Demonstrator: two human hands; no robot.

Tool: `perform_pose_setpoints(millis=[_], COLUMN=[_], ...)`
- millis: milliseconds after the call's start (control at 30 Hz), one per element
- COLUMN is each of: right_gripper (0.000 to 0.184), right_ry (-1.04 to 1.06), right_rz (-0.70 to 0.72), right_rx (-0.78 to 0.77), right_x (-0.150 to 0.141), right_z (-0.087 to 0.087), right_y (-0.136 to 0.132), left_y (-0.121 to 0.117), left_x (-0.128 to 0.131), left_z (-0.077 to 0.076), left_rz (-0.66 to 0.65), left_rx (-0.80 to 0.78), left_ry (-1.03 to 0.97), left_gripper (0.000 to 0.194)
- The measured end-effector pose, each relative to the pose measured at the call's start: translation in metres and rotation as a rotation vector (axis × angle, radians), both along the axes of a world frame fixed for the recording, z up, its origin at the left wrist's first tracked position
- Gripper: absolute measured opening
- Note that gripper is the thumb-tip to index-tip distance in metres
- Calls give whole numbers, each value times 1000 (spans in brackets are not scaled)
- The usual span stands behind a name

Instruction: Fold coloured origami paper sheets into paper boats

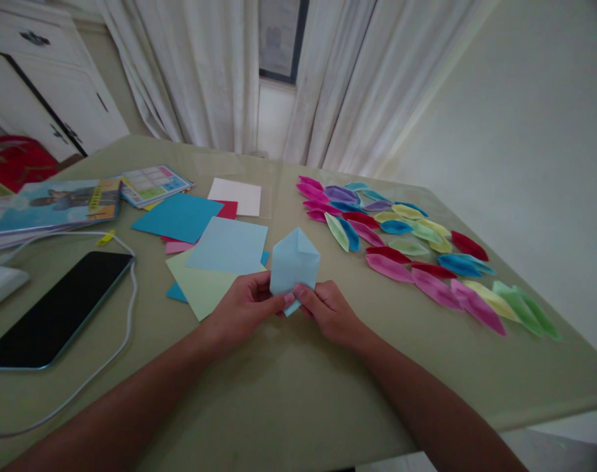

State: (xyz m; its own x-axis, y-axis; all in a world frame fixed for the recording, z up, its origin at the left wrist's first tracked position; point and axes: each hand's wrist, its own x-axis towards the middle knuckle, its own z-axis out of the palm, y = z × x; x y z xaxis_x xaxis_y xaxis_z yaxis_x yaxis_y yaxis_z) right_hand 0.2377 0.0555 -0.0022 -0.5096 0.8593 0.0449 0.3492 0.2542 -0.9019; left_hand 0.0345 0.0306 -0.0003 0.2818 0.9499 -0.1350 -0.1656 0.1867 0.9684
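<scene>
A light blue folded paper (295,265) with a pointed top is held up off the table between my two hands. My left hand (252,298) pinches its lower left edge, thumb in front. On the lower right, my right hand (328,308) grips it with the thumb pressed on the front near the bottom point. The fingers behind the paper are mostly hidden. Just left of my hands lie loose square sheets: a light blue sheet (229,244), a pale green sheet (203,282) and a darker blue sheet (178,217), overlapping one another.
Several folded leaf-shaped paper pieces (397,227) in many colours spread over the right of the table (298,406). At left lie a black-screened phone (57,311), a white cable (128,314) and booklets (57,206). A white sheet (236,196) lies further back.
</scene>
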Motion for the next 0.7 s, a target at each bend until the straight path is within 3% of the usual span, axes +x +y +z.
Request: perform_pose_setpoints(millis=[167,267,367,600,700], right_gripper=[72,76,66,63,52], right_ry=[131,235,266,375,443], right_rz=[-15,-119,-236,-318,-278], right_rx=[-60,-44,-30,-37,-16], right_x=[1,5,8,5,4], right_z=[-1,-1,2,0,0], right_y=[2,10,16,12,13], left_y=[-1,-3,-5,-3,-2], left_x=[-1,-2,-3,0,1], left_z=[-7,-10,-11,-8,-3], left_rz=[-126,-289,-361,-275,-170], left_rx=[23,2,17,5,3], left_ry=[76,93,116,83,83], left_gripper=[29,23,22,42,48])
